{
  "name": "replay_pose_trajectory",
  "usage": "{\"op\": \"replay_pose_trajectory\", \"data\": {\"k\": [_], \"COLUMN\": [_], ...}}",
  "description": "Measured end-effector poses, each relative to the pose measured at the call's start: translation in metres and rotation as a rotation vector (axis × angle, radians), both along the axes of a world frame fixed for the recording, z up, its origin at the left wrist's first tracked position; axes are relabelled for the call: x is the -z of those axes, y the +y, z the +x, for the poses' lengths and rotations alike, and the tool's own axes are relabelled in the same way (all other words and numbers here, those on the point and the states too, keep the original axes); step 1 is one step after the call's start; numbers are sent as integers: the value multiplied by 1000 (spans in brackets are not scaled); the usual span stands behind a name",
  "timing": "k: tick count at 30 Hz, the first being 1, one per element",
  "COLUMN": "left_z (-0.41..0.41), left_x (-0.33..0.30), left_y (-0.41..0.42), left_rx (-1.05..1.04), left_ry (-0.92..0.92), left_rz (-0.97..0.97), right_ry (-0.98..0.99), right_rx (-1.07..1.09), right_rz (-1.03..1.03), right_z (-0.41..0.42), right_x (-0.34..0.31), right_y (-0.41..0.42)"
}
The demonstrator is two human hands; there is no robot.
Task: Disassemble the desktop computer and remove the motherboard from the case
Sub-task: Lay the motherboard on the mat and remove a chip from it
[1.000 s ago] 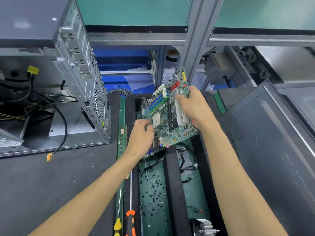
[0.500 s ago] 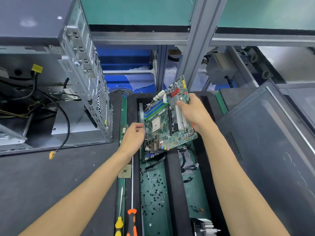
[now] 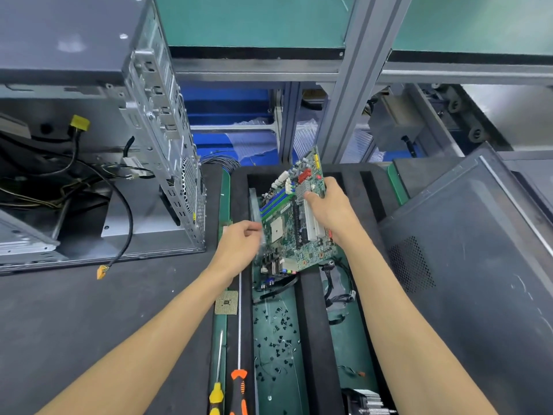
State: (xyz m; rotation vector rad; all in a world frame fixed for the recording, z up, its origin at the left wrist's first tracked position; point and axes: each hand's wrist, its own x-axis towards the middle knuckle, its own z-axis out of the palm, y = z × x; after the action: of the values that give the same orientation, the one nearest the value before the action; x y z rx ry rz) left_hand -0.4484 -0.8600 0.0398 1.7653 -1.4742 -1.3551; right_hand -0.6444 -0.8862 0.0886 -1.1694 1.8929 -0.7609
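Green motherboard (image 3: 294, 223) tilted over tray (image 3: 311, 324), gripped at right edge by right hand (image 3: 330, 214); left hand (image 3: 239, 250) pinching left edge.

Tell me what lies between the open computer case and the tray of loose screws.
In the head view: dark mat, a green strip, the square processor chip, and the left hand.
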Motion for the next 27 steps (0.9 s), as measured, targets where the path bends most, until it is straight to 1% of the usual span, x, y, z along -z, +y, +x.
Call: {"op": "replay_pose_trajectory", "data": {"k": [6, 10, 12, 13, 15, 16, 17, 19, 22, 25, 27], "left_z": [10, 9, 6, 5, 1, -2, -4, -8, -11, -11, -11], "left_x": [-3, -10, -15, -18, -20, -20, -18, -14, -9, -5, -2], "left_y": [-1, 7, 13, 16, 24, 28, 32, 40, 51, 59, 63], "left_rx": [-24, -14, 88, 187, 393, 469, 521, 547, 539, 575, 607], "left_ry": [5, -100, -116, -115, -101, -106, -126, -153, -106, -65, -87], "left_rz": [8, -85, -51, 16, 210, 285, 320, 318, 308, 327, 340], "right_ry": [10, -17, -49, -58, -54, -44, -29, 3, 8, 11, 5], "right_rx": [23, 39, 62, 65, 67, 65, 63, 67, 57, 19, 19], "right_rz": [33, 49, 41, 43, 46, 46, 43, 30, 41, 69, 56], "right_z": [-6, -16, -18, -18, -16, -15, -15, -15, -19, -20, -19], "right_x": [9, 9, 7, 6, 5, 5, 4, 2, -1, 1, 1], "right_y": [-1, -2, -2, -2, 0, 1, 2, 5, 12, 25, 33]}}
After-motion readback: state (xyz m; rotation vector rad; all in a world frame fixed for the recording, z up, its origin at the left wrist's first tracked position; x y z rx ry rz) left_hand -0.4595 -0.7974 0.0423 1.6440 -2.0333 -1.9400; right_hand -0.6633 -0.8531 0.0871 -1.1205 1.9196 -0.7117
